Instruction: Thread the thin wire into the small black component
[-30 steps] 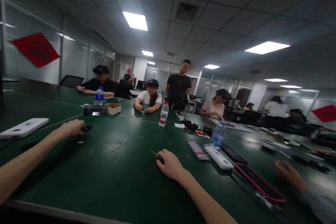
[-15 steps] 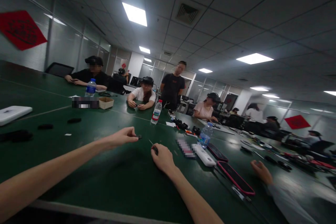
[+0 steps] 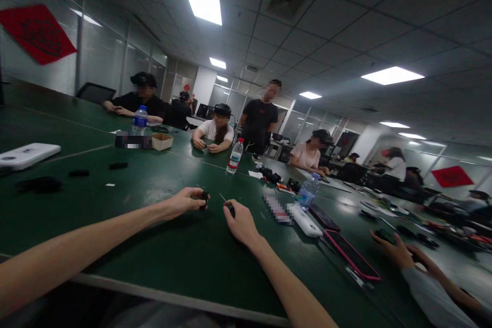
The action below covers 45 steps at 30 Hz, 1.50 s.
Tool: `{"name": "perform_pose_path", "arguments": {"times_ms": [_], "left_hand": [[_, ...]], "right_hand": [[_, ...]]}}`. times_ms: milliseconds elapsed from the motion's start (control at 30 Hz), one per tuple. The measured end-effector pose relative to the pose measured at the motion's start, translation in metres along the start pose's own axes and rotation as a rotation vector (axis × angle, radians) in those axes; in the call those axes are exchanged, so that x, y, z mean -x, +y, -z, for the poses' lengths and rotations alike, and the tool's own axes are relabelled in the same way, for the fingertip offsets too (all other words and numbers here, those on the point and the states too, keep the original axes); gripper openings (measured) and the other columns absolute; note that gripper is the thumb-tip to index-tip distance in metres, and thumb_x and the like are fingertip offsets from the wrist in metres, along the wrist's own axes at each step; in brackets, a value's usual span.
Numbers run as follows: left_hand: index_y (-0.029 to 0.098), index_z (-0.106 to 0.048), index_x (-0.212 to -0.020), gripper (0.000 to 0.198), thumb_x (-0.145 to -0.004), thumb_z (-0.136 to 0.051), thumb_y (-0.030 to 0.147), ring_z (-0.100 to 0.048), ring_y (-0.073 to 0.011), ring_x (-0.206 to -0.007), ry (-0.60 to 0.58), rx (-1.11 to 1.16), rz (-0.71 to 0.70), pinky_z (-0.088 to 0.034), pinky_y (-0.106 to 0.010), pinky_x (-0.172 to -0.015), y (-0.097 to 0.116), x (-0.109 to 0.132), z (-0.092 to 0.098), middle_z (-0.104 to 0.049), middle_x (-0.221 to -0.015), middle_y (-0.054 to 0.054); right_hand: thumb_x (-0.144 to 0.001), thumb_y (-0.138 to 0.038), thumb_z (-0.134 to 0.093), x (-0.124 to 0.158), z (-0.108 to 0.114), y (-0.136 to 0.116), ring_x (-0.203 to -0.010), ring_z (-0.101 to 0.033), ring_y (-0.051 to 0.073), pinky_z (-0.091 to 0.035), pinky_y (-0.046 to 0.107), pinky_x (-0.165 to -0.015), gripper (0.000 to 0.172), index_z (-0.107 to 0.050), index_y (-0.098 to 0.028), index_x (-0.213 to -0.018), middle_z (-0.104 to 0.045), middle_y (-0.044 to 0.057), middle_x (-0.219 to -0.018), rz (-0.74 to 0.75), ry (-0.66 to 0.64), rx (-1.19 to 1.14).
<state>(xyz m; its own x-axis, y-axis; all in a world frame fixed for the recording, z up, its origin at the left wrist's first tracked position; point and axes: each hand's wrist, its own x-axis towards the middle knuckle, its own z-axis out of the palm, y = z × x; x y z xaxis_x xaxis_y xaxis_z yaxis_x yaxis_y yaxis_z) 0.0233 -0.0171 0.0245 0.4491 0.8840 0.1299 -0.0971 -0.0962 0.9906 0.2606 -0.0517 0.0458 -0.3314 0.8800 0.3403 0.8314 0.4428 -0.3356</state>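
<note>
My left hand is closed on a small black object at its fingertips, above the green table. Close to its right, my right hand pinches a small black-handled tool with a thin metal shaft pointing up and left. The two hands are a short distance apart, and my fingers hide most of both held items. A co-worker's hand in a grey sleeve rests near a pink-edged phone.
A white power bank, a blurred item, and water bottles stand beyond my right hand. Several dark pieces and a white case lie to the left. Co-workers sit around the table, and one person stands behind it.
My left hand has moved right and now sits close to my right hand, with the black object in it. My right hand has barely moved. The whole view has shifted and tilted.
</note>
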Motion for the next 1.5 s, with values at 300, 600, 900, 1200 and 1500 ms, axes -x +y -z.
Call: {"name": "perform_pose_path", "arguments": {"times_ms": [300,600,900,1200,1500], "left_hand": [[0.014,-0.06,-0.088,0.04,-0.064,-0.084,0.036,-0.067,-0.0176,-0.079,0.175,0.085,-0.002,-0.054,-0.036,-0.083,-0.011,-0.002,0.001,-0.067,-0.082,-0.003],[0.017,-0.068,-0.106,0.043,-0.067,-0.081,0.028,-0.068,-0.0229,-0.091,0.077,-0.077,-0.075,-0.052,-0.038,-0.087,-0.006,0.002,0.003,-0.072,-0.094,-0.007],[0.016,-0.07,-0.102,0.037,-0.067,-0.079,0.027,-0.069,-0.0235,-0.09,0.052,-0.257,-0.104,-0.052,-0.036,-0.086,-0.01,-0.001,0.006,-0.075,-0.093,-0.006],[0.015,-0.068,-0.097,0.032,-0.069,-0.077,0.028,-0.069,-0.0223,-0.086,0.078,-0.32,-0.18,-0.053,-0.035,-0.082,-0.007,0.001,0.001,-0.074,-0.092,-0.006],[0.016,-0.07,-0.094,0.029,-0.068,-0.076,0.028,-0.069,-0.0226,-0.088,0.063,-0.342,-0.191,-0.053,-0.036,-0.085,-0.007,0.002,0.001,-0.074,-0.091,-0.005]], "right_hand": [[-0.096,-0.031,-0.044,-0.001,-0.007,0.001,-0.096,-0.062,0.018,-0.045,0.028,-0.088,0.025,-0.064,-0.02,-0.106,-0.068,0.006,-0.105,0.192,-0.005,-0.02],[-0.101,-0.039,-0.035,0.0,0.001,-0.001,-0.092,-0.063,0.017,-0.044,0.026,-0.081,0.035,-0.064,-0.025,-0.113,-0.069,0.004,-0.103,0.214,-0.083,0.089],[-0.1,-0.041,-0.036,0.002,0.007,-0.009,-0.08,-0.065,0.016,-0.04,0.022,-0.069,0.036,-0.067,-0.024,-0.099,-0.072,0.003,-0.091,0.174,-0.143,0.219],[-0.1,-0.042,-0.033,0.003,0.009,-0.013,-0.082,-0.065,0.015,-0.039,0.022,-0.07,0.039,-0.068,-0.025,-0.1,-0.073,0.003,-0.093,0.15,-0.155,0.298],[-0.1,-0.043,-0.031,0.004,0.014,-0.017,-0.08,-0.065,0.016,-0.041,0.023,-0.071,0.041,-0.068,-0.025,-0.101,-0.072,0.004,-0.093,0.168,-0.216,0.34]]}}
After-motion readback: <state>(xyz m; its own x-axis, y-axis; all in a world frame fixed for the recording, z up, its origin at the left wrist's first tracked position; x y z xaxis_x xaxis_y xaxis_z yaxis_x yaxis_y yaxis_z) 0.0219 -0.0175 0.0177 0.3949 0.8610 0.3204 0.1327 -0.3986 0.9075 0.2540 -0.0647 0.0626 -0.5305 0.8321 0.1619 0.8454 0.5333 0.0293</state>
